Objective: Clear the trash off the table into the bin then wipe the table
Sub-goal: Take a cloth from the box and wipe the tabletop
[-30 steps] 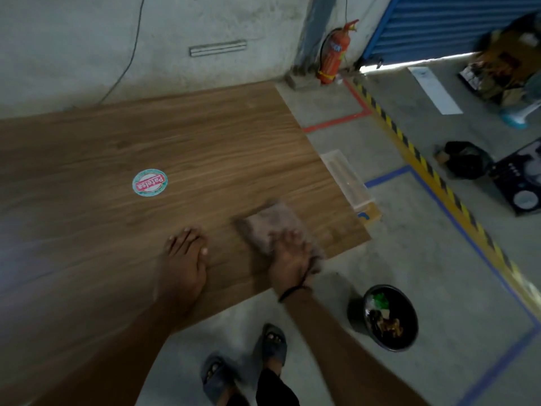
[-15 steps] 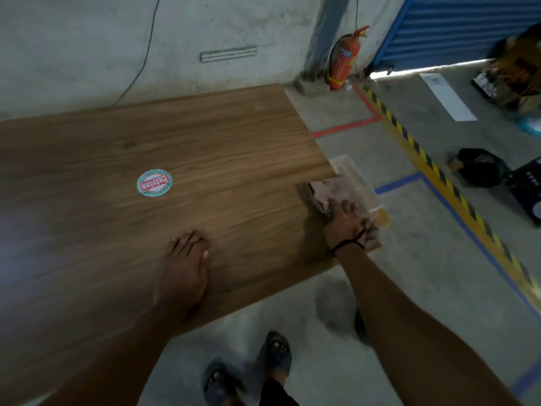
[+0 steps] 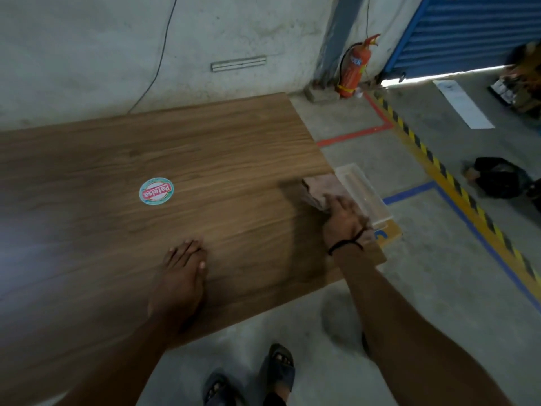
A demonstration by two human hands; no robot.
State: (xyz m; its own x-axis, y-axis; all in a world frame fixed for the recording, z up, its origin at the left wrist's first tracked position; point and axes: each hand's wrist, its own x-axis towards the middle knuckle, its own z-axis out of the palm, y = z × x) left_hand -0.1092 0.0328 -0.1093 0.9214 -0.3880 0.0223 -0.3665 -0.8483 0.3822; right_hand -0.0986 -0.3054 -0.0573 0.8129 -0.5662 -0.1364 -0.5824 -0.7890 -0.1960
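Head view: wiping phase. The right hand (image 3: 342, 218) lies on the cloth (image 3: 317, 189), fingers laid out over it and pressing down rather than bunching it. Motion blur hides the fingertips, so I can't tell if there's any slight curl. The cloth sits at the right edge of the table (image 3: 205, 136), its far side touching or just overhanging that edge, beside a clear plastic tray (image 3: 366, 191) that lies lower, beyond the table. The left hand (image 3: 178, 276) is flat on the wood near the front edge, fingers straight and together, holding nothing, just bracing.

Change: 1 s ago the cloth was by the front edge, close to the left hand. 0.5 s ago it had reached the right edge, and now it is slightly farther along that edge, away from the person. So that was 1 sweep outward, then a drift along the edge. The left hand hasn't shifted.

Task read: no loose trash shows on the top, so the clearing part looks done. The only thing left is a round printed sticker (image 3: 156, 191), mid-table and well apart from both hands. It looks stuck flat, though I can't confirm that. The bin was visible on the floor 1 s ago but is now hidden behind the right forearm. Only the right strip has seen the cloth in these pictures, so the centre and left probably still need passes.
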